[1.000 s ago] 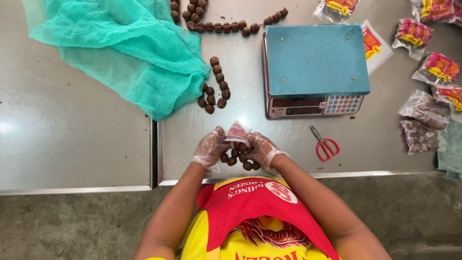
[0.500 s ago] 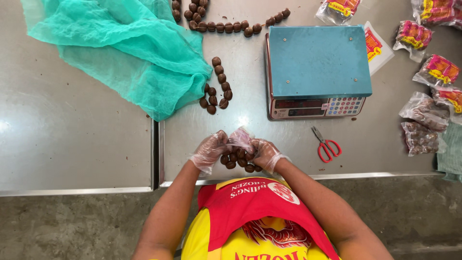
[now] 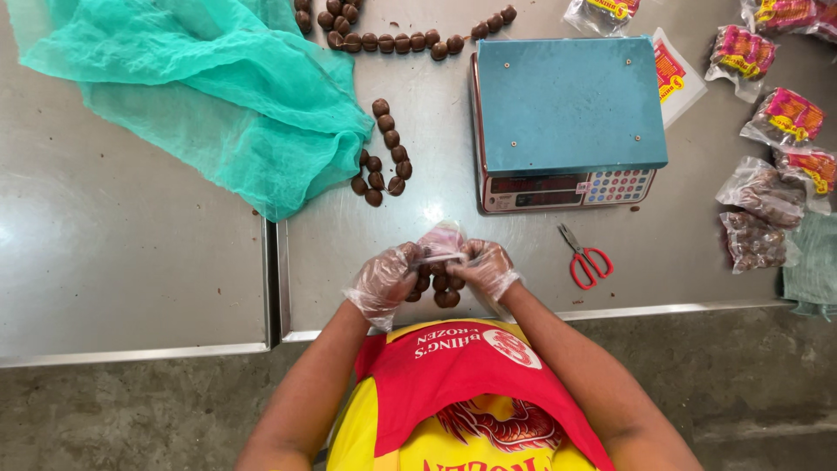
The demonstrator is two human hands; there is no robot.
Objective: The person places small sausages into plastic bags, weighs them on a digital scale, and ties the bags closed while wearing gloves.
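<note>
At the near edge of the steel table (image 3: pixel 174 279), head view:

Left hand: the left hand (image 3: pixel 384 283), in a thin clear glove, pinches the left side of a small clear bag (image 3: pixel 441 241), fingers closed on the plastic.

Right hand: the right hand (image 3: pixel 485 267), gloved the same, grasps the bag's right side; the two hands meet at the bag's mouth.

Bag: held just above the table edge, partly hidden by both hands, so its contents cannot be told.

Brown balls under the hands: a short string of brown balls (image 3: pixel 440 286) lies on the table right below the bag, touching or nearly touching the fingers.

At 12 o'clock from the hands: a loose cluster of balls (image 3: pixel 385 155), and further off a long row of balls (image 3: pixel 410 41) along the far side.

At 1 o'clock: a scale (image 3: pixel 567 109) with a blue top and a keypad, near the hands but apart from them.

At 3 o'clock: red-handled scissors (image 3: pixel 586 258), lying flat just beside the right hand.

At 2 to 3 o'clock, well apart: filled packets (image 3: pixel 767 192) with red and yellow labels, piled by the right edge.

At 10 to 11 o'clock: a green net cloth (image 3: pixel 200 96), crumpled, its edge covering part of the ball cluster.

Table seam: a dark gap (image 3: pixel 272 279) between two tabletops at 9 o'clock from the left hand.
</note>
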